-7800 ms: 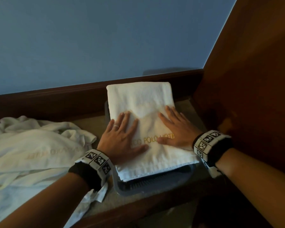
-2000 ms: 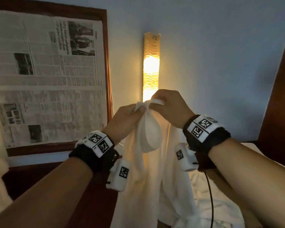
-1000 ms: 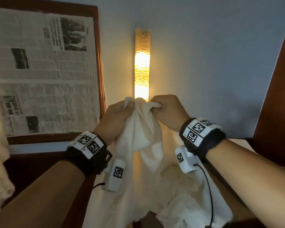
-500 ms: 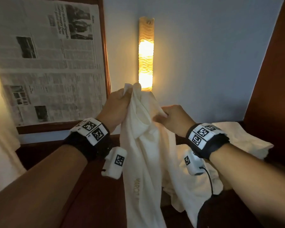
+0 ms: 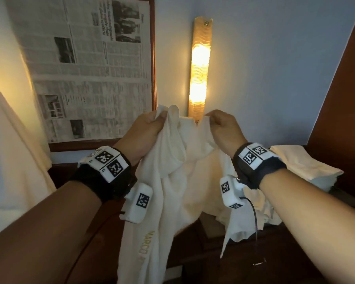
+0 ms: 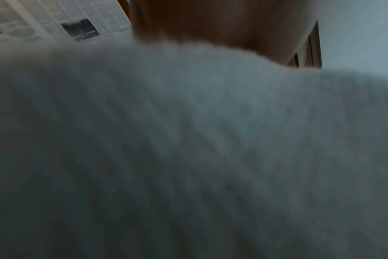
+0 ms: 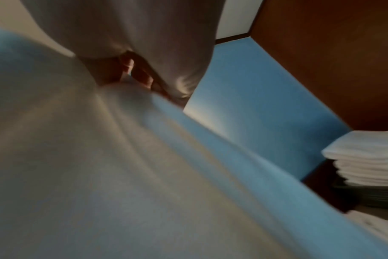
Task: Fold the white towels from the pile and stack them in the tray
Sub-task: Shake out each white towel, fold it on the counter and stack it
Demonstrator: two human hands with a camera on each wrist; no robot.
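A person's left hand (image 5: 146, 132) and right hand (image 5: 223, 128), fingers curled, pinch the top edge of a limp white towel (image 5: 176, 181) hanging before the wall lamp (image 5: 200, 66); soft and light, it seems best held by its corners.

**Dim room, one warm lamp**

The wall lamp (image 5: 200, 64) is the only visible light source, glowing amber and blown out at its middle. It warms the towel (image 5: 172, 181) from behind, while the forearms lie in shadow. The framed newspaper (image 5: 86, 64) is softly smeared. Both wrist views are dark, grainy and badly out of focus, filled by close cloth.
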